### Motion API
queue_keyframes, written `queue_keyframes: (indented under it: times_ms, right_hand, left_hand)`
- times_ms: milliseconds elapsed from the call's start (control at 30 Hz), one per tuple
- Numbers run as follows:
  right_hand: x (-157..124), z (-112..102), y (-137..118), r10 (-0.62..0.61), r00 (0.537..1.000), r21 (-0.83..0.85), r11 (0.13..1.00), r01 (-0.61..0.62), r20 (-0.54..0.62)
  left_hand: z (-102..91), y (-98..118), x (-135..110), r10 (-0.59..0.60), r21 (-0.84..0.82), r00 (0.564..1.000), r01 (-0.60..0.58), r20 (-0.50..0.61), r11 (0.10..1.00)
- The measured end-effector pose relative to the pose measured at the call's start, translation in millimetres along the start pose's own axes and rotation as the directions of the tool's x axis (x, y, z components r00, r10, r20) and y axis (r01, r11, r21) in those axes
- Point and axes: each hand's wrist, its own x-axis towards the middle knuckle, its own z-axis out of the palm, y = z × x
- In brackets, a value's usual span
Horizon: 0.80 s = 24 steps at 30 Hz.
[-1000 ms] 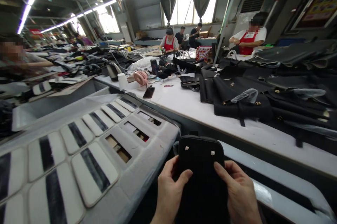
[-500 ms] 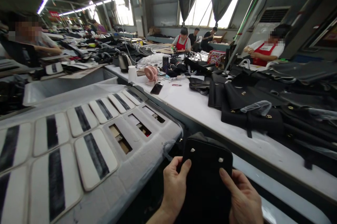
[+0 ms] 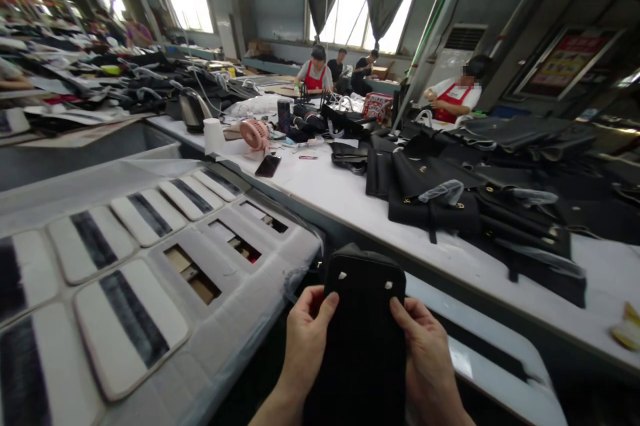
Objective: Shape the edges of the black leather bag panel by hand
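Observation:
A black bag piece [image 3: 361,339] with rounded top corners hangs upright between my hands, and two small pale metal fittings show near its upper edge. Its lower end runs out of the picture. My left hand [image 3: 309,329] pinches the left edge, thumb on the face and fingers behind. On the opposite edge my right hand [image 3: 429,339] grips the same way, thumb just under the right fitting. Left of my hands lie several white panels [image 3: 131,326] with a dark stripe across each, on a covered table [image 3: 240,326] with rectangular cut-outs.
A long white table [image 3: 320,189] bears a kettle [image 3: 194,109], a paper cup [image 3: 214,137], a pink fan [image 3: 255,135] and a phone [image 3: 268,166]. Black bags [image 3: 435,206] are heaped on its right part. People in red aprons sit farther back.
The view has swung to the right, so the surroundings shift left. Both hands still hold the black bag piece, which now sits a little further left in view.

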Motion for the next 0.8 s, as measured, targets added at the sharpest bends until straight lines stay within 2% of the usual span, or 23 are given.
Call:
queue_keyframes:
  times_ms: [67,133,167,300,400,533,633,700,733,800]
  right_hand:
    - [-2.0,0.4,0.2,-0.037,0.999,-0.023,0.999,0.037,0.008]
    - [-5.1,1.3,0.6,-0.079,0.997,-0.054,0.995,0.08,0.018]
    - [-6.5,1.4,0.7,-0.093,0.995,-0.066,0.993,0.094,0.018]
    - [-6.2,-3.8,-1.1,-0.071,0.997,-0.088,0.993,0.073,0.022]
    - [0.3,-10.1,-7.1,-0.075,0.995,-0.129,0.988,0.083,0.064]
    - [6.8,-8.0,-20.5,-0.178,0.974,-0.274,0.938,0.211,0.142]
    - [3.7,-0.4,-27.7,-0.235,0.951,-0.385,0.874,0.297,0.2]
    - [-0.5,3.0,-30.7,-0.265,0.942,-0.44,0.834,0.332,0.208]
    - [-2.4,3.7,-32.1,-0.268,0.94,-0.45,0.827,0.336,0.209]
    - [-4.5,3.0,-35.4,-0.238,0.945,-0.414,0.855,0.314,0.225]
  left_hand:
    - [0.3,7.9,2.2,0.092,0.225,0.996,-0.087,-0.01,0.97]
    - [1.4,14.1,4.8,0.116,0.359,0.993,-0.105,-0.009,0.927]
    - [2.4,15.5,6.3,0.103,0.363,0.995,-0.095,-0.002,0.927]
    - [7.5,11.7,11.8,0.029,0.162,0.998,-0.039,0.061,0.986]
    - [10.5,9.6,13.2,0.017,0.09,0.995,-0.026,0.099,0.996]
    - [10.8,19.6,13.9,0.099,0.215,0.984,-0.13,0.147,0.968]
    - [11.1,31.5,16.0,0.234,0.408,0.961,-0.274,0.146,0.871]
    - [12.8,36.5,17.6,0.297,0.466,0.947,-0.319,0.123,0.825]
    - [14.1,37.4,18.3,0.293,0.438,0.949,-0.315,0.119,0.842]
    - [17.6,36.3,19.9,0.204,0.25,0.966,-0.239,0.159,0.938]
